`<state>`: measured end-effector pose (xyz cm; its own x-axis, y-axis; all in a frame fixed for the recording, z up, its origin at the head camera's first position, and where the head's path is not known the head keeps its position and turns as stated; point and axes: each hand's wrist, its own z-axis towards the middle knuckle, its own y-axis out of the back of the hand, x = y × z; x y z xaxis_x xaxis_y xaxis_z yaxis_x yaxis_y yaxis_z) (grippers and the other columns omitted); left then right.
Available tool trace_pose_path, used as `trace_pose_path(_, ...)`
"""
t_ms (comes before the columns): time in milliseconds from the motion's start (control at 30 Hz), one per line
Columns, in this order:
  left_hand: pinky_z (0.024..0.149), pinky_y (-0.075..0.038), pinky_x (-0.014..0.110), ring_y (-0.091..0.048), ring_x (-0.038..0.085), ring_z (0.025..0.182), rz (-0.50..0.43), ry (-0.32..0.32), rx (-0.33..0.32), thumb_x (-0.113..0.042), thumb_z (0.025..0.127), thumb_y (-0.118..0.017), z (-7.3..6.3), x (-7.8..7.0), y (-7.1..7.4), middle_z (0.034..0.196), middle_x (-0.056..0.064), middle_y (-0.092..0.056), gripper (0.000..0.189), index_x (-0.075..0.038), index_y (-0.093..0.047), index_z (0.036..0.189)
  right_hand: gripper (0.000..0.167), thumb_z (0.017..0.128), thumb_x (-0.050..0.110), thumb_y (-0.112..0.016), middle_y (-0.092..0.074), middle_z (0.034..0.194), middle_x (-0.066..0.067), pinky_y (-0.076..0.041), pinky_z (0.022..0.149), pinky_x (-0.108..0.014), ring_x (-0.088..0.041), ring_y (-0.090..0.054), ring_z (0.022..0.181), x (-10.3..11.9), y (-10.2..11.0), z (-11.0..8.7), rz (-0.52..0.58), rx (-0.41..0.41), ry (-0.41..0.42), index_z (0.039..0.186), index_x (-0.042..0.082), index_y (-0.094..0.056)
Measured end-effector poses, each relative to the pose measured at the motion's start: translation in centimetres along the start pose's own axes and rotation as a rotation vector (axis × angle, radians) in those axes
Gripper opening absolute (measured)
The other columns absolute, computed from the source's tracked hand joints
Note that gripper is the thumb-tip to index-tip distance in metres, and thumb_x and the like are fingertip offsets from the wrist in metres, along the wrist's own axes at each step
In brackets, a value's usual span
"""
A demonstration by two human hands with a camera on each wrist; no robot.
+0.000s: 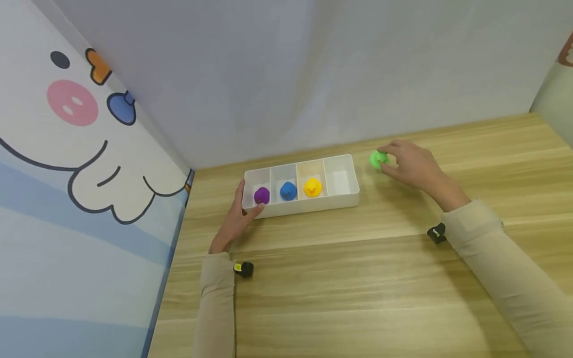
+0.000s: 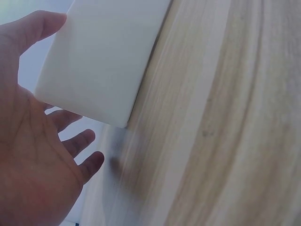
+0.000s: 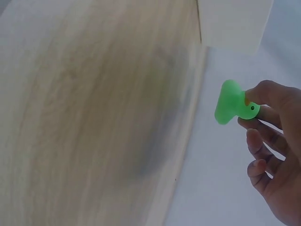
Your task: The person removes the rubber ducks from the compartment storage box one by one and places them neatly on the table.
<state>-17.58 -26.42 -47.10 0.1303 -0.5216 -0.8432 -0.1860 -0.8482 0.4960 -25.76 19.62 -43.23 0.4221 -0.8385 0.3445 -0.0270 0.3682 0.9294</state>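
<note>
A white divided box point(image 1: 304, 206) stands near the wall. From left to right its compartments contain a purple rubber duck point(image 1: 261, 195), a blue rubber duck point(image 1: 288, 191) and a yellow rubber duck point(image 1: 313, 187); the rightmost one has nothing in it. My left hand point(image 1: 234, 219) holds the box's left end, thumb over the front rim and fingers along the end wall. To the right of the box, my right hand point(image 1: 414, 166) pinches a green rubber duck point(image 1: 376, 161) by its head. The right wrist view shows this duck point(image 3: 228, 103) raised off the table.
The wooden table point(image 1: 340, 288) meets a pale grey wall point(image 1: 268, 89) right behind the box. A panel with a cartoon print point(image 1: 89, 199) borders the left side. Small black devices point(image 1: 244, 269) are at both wrists.
</note>
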Motion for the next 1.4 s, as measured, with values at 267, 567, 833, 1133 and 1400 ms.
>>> trace_pose_path(267,0.131,-0.008,0.061,0.002,0.034,0.162,0.001,-0.006,0.014,-0.033,0.101,-0.061,-1.3,-2.9,0.1,0.175,0.007,0.009,0.095,-0.022,0.009,0.165,0.044,0.097,0.022,-0.067,-0.062,0.137,-0.024,-0.057,0.084,-0.06,-0.044,-0.062,0.121,-0.7,-0.5,0.2,-0.015,0.012,0.005,0.136,0.002,-0.062)
trace_pose_path(567,0.132,-0.007,0.058,0.003,0.031,0.162,-0.002,0.009,0.016,-0.035,0.101,-0.061,-1.4,-3.4,0.1,0.175,0.006,0.008,0.094,-0.024,0.008,0.165,0.044,0.098,0.021,-0.067,-0.062,0.136,-0.024,-0.057,0.085,-0.061,-0.045,-0.062,0.12,-1.3,-1.0,0.6,-0.007,0.034,0.008,0.137,0.001,-0.061)
trace_pose_path(833,0.131,-0.004,0.06,0.006,0.029,0.162,-0.008,-0.005,-0.002,-0.041,0.1,-0.062,0.6,-0.1,-0.3,0.174,-0.001,0.01,0.096,-0.034,0.009,0.164,0.044,0.099,0.021,-0.065,-0.061,0.138,-0.025,-0.055,0.089,-0.063,-0.045,-0.061,0.123,-1.6,-1.2,0.8,0.001,0.066,-0.001,0.138,0.0,-0.06)
trace_pose_path(1133,0.132,-0.002,0.059,0.005,0.026,0.163,-0.01,-0.046,-0.026,-0.05,0.097,-0.064,0.5,0.4,-0.7,0.174,-0.006,0.008,0.096,-0.045,0.007,0.162,0.045,0.1,0.022,-0.063,-0.058,0.142,-0.023,-0.054,0.091,-0.065,-0.045,-0.059,0.125,-2.1,-1.7,0.7,0.016,0.081,-0.024,0.14,0.002,-0.058)
trace_pose_path(1400,0.131,-0.004,0.06,0.005,0.027,0.163,0.001,-0.041,-0.029,-0.054,0.096,-0.063,0.5,0.4,-0.8,0.174,-0.006,0.008,0.098,-0.041,0.007,0.163,0.046,0.099,0.022,-0.064,-0.057,0.143,-0.022,-0.053,0.091,-0.066,-0.045,-0.058,0.127,-2.1,-1.8,0.5,0.023,0.074,-0.03,0.141,0.002,-0.058)
